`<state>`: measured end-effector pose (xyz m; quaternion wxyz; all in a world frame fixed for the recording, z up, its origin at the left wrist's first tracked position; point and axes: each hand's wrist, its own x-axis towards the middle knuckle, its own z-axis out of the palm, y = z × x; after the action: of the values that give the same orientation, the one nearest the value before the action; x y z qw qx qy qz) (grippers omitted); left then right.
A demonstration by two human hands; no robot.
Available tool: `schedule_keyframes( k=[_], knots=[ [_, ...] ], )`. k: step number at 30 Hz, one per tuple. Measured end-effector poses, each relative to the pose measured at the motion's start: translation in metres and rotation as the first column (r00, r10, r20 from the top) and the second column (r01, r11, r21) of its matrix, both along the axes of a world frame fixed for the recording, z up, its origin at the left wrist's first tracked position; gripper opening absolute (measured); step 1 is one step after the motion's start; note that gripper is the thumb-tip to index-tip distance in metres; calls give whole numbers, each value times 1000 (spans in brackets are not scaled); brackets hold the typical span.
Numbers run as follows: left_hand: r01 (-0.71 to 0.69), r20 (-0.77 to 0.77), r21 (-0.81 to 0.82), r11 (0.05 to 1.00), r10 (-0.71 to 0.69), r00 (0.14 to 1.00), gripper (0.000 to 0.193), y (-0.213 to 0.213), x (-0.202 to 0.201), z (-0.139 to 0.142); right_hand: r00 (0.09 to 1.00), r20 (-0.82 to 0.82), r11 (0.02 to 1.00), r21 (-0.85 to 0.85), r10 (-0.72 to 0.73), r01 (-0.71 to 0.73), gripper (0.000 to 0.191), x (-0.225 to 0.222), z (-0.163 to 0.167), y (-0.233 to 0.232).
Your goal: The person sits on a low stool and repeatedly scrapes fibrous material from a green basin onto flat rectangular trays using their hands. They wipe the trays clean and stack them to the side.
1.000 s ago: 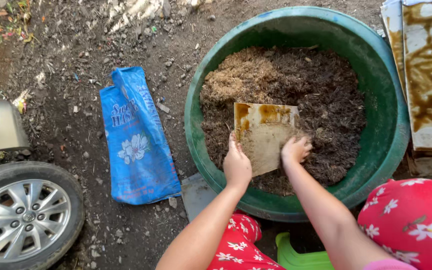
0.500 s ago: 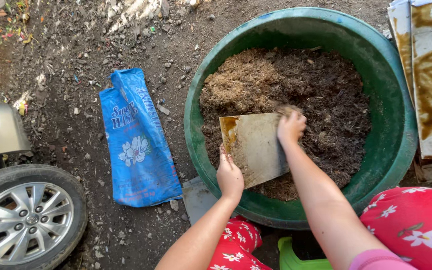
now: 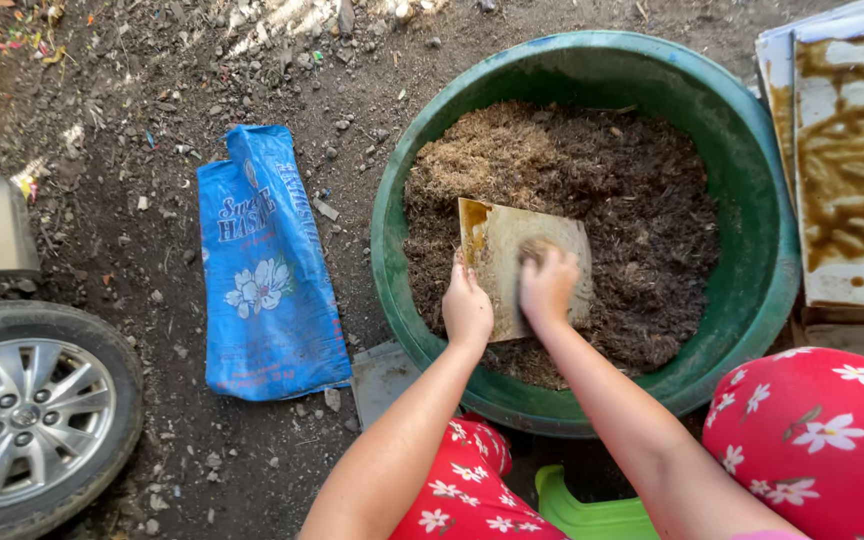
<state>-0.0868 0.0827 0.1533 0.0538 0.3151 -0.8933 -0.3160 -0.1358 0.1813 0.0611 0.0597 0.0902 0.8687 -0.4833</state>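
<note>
My left hand point(image 3: 467, 308) clamps the flat board's point(image 3: 522, 262) near edge, steadying it. My right hand point(image 3: 549, 283) presses on top, so it bites into the soil mix point(image 3: 642, 210) near the green tub's point(image 3: 752, 200) near rim.

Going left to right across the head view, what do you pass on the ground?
Car wheel → blue printed sack → green tub of brown mix, where the left hand and right hand hold a flat board → stained metal sheets.

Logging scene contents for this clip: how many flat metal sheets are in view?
3 at least: one small flat sheet held by both hands in the green tub, and two rust-stained sheets overlapping at the right edge. More may lie hidden beneath those.
</note>
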Motion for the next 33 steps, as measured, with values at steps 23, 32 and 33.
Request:
schedule_keyframes(
  k=[23, 32, 33],
  knots=[
    [-115, -241, 609, 785, 321, 916, 54, 12, -23, 17, 899, -419, 853, -417, 127, -314, 35, 15, 43, -14],
    [-74, -210, 550, 832, 224, 952, 64, -1, -12, 26, 989, -147, 965, -261, -7, -32, 31, 36, -1, 12],
    [-86, -205, 521, 849, 223, 953, 64, 0, -13, 28, 986, -163, 964, -267, -30, -14, 34, 30, 3, 3]
  ],
)
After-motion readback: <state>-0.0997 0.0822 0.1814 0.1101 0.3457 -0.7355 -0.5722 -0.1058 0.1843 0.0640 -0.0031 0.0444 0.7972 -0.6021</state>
